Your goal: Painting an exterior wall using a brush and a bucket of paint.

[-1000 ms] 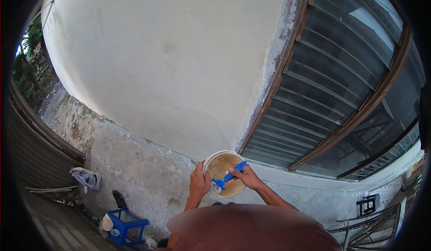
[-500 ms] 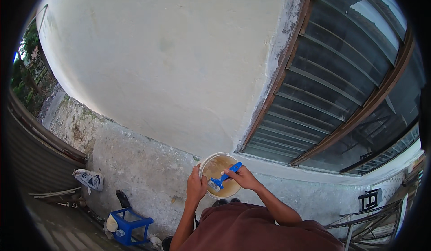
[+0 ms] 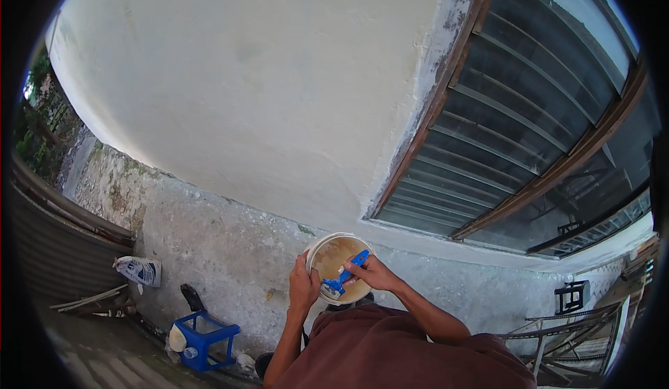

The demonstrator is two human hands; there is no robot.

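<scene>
My left hand [image 3: 304, 288] grips the left rim of a round pale bucket [image 3: 339, 236], fingers outside and thumb over the edge. Beige residue coats the bucket's inside. In my right hand [image 3: 375, 275] is a blue-handled scraper [image 3: 356, 261], slanting down to the left across the bucket's mouth. Its wide, pale-smeared head is inside the bucket near my left thumb. Whether the head touches the bucket wall I cannot tell.
A smooth off-white wall [image 3: 244, 103] rises ahead, beside a wood-framed louvre window [image 3: 481, 145]. On the concrete floor [image 3: 209, 236], a blue stool frame [image 3: 212, 340] and a printed sack [image 3: 139, 270] are at left. A black stool [image 3: 573, 296] and metal racks [image 3: 578, 337] are at right.
The bucket and both hands appear slightly higher and to the left. The scraper has shifted a little left, its handle now steeper. Both grips stay the same.
</scene>
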